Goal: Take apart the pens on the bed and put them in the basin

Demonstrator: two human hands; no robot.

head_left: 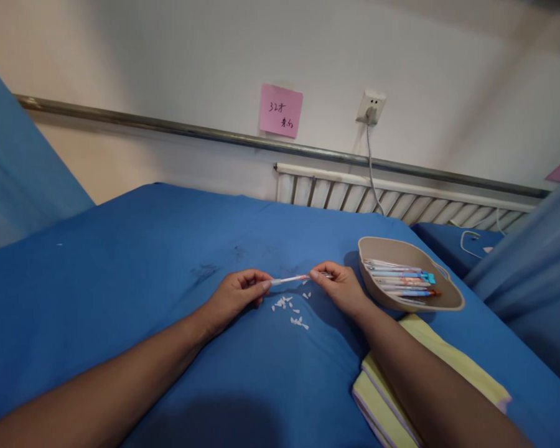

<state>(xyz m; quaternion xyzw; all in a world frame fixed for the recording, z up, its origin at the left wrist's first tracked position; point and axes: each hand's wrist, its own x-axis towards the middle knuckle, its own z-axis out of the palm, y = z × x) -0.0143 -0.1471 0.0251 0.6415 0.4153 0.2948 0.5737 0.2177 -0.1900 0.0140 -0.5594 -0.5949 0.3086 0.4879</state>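
Note:
My left hand (pixel 237 295) and my right hand (pixel 340 288) hold the two ends of one thin pale pen (pixel 290 280) just above the blue cloth (pixel 168 298). Both hands pinch it with fingers closed. Below the pen, several small white caps (pixel 290 310) lie scattered on the cloth. To the right of my right hand stands a beige tray (pixel 448 303) holding several pens (pixel 401 279) with blue and pink barrels.
A folded yellow cloth (pixel 452 367) lies under my right forearm. Behind the table are a white radiator (pixel 401 199), a wall socket (pixel 371 107) with a cable, a pink note (pixel 280 111) and a metal rail (pixel 168 127). Blue fabric hangs at the left and right.

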